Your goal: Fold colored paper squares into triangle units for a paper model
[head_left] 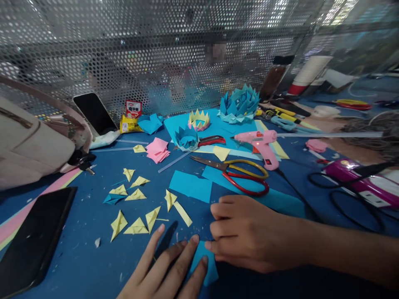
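Note:
Near the bottom edge, a small piece of blue paper (212, 268) lies on the table under my fingers. My left hand (168, 270) is open, its fingers spread and laid over the left part of the paper. Curled fingers of my right hand (249, 232) close at the paper's upper right edge; the fingertips are partly hidden. Just beyond my hands rest a folded yellow piece (170, 200), a yellow strip (183, 214) and a larger blue sheet (190, 185). Several folded yellow triangles (136, 227) are scattered to the left.
Scissors (246, 174) and a pink glue gun (264, 145) lie beyond my right hand. Blue paper crowns (187, 138), pink paper (158, 150) and a layered blue paper flower (239, 106) sit farther back. Phone (37, 232) and bag (34, 141) occupy the left; a purple power strip (361, 182), the right.

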The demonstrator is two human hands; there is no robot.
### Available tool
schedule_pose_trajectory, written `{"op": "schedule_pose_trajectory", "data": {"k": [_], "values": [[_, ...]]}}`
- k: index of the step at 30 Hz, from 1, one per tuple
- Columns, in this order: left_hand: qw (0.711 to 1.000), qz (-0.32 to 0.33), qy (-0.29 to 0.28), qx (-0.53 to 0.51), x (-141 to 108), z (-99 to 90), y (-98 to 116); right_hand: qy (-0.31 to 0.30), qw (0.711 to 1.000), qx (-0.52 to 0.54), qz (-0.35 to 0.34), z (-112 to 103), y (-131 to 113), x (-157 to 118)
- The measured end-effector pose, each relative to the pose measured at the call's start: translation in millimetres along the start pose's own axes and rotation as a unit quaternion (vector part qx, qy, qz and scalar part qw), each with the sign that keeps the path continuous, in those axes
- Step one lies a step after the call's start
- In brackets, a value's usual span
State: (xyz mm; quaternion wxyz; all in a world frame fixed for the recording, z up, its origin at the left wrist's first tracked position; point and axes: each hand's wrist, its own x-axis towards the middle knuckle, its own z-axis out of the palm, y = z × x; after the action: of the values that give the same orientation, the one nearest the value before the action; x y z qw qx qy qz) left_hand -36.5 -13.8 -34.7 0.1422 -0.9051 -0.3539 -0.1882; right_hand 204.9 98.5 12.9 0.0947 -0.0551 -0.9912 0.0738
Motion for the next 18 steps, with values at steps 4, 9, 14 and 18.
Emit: {"op": "schedule_pose_trajectory", "data": {"k": [4,9,14,18], "values": [[0.999,0.025,-0.027,0.007,-3.0,-0.7,-2.7,0.002,0.998,0.054,0.015,0.2,2.5,-3.0],[0.996,0.082,-0.037,0.019,-4.3,-8.5,-11.7,0.025,0.981,0.17,0.087,13.7,5.8,0.6],[0.998,0.063,-0.009,-0.011,-0.6,-10.2,-7.0,0.022,0.962,0.202,0.182,16.7,-0.2,5.4],[0.997,0.001,0.059,-0.042,1.3,-5.0,-0.3,0.031,0.958,0.211,0.19,16.6,-4.7,5.3]]}}
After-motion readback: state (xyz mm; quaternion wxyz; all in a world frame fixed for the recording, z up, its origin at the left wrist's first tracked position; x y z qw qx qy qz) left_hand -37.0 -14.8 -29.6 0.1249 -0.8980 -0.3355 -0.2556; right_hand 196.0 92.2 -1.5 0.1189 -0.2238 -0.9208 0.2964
